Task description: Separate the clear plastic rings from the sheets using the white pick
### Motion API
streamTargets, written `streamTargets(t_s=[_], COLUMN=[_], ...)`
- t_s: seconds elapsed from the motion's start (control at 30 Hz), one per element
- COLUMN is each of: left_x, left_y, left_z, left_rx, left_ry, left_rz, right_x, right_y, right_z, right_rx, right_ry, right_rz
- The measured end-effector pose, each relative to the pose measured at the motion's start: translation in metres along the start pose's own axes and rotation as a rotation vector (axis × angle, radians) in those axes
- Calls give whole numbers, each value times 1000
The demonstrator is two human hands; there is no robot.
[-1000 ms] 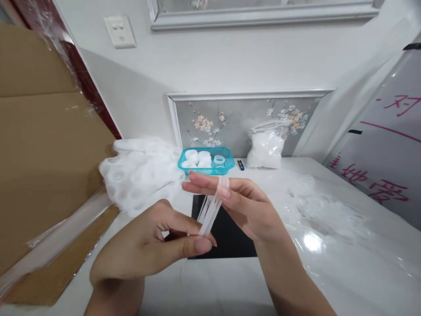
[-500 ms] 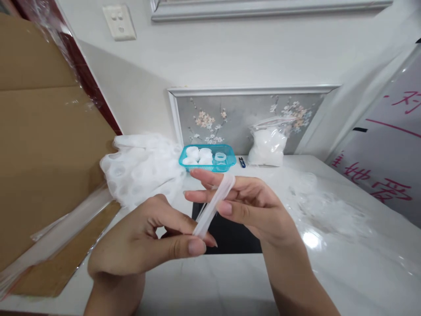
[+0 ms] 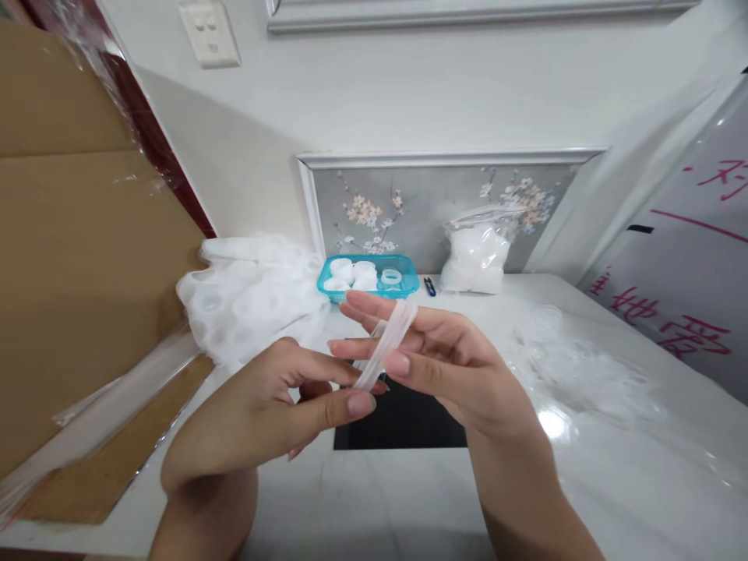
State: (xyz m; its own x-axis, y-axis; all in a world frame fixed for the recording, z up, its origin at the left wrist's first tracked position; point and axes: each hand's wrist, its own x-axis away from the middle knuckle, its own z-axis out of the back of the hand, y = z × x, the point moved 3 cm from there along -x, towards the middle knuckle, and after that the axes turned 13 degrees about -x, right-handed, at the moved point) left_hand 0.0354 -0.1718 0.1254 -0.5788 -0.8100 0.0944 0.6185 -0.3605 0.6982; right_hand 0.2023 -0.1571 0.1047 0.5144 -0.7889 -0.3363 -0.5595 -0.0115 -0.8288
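Observation:
A translucent white band [image 3: 390, 343], looped and made of fine strands or thin film, spans slantwise between my two hands. Its upper end goes round the fingers of my right hand [image 3: 461, 358], whose thumb presses against it while the fingertips point left. My left hand [image 3: 280, 413] has its lower end between thumb and forefinger. Whether the band is thread or elastic I cannot make out. Behind my hands, a black mat [image 3: 403, 421] lies on the white marbled table [image 3: 374, 499].
A blue basket [image 3: 409, 287] with white rolls and clear rings stands at the wall. Beside it are small blue snips [image 3: 430, 287] and a bag of white material [image 3: 476, 261]. White netting [image 3: 251, 304] is heaped left, near cardboard [image 3: 75, 257]. Clear plastic pieces [image 3: 584, 374] lie right.
My left hand has moved slightly up and right, closer to my right hand. The band now looks shorter and less stretched, its strands bunched near my right thumb.

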Motion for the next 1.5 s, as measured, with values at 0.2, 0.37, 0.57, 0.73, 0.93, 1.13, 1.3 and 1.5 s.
streamTargets(t_s=[0.2,0.37,0.57,0.73,0.93,1.13,1.3,1.5], left_x=[3,0,-7,-12,-17,-20,-25,-26], left_y=[-3,2,2,1,1,-7,-11,-8], left_z=[3,4,-2,-8,-7,1,1,-1], left_rx=[-31,19,99,136,214,262,270,264], left_ry=[106,227,339,340,403,481,410,335], left_rz=[34,17,62,67,25,32,22,2], right_x=[0,-1,-4,-5,-7,-10,-16,-18], right_y=[3,4,7,9,12,18,24,27], right_z=[-1,-3,-6,-5,-6,-1,-3,-10], right_rx=[-30,3,36,82,-93,-152,-104,-97], right_ry=[-7,-2,-43,-33,1,175,211,162], right_rz=[-14,24,49,39,42,96,32,-6])
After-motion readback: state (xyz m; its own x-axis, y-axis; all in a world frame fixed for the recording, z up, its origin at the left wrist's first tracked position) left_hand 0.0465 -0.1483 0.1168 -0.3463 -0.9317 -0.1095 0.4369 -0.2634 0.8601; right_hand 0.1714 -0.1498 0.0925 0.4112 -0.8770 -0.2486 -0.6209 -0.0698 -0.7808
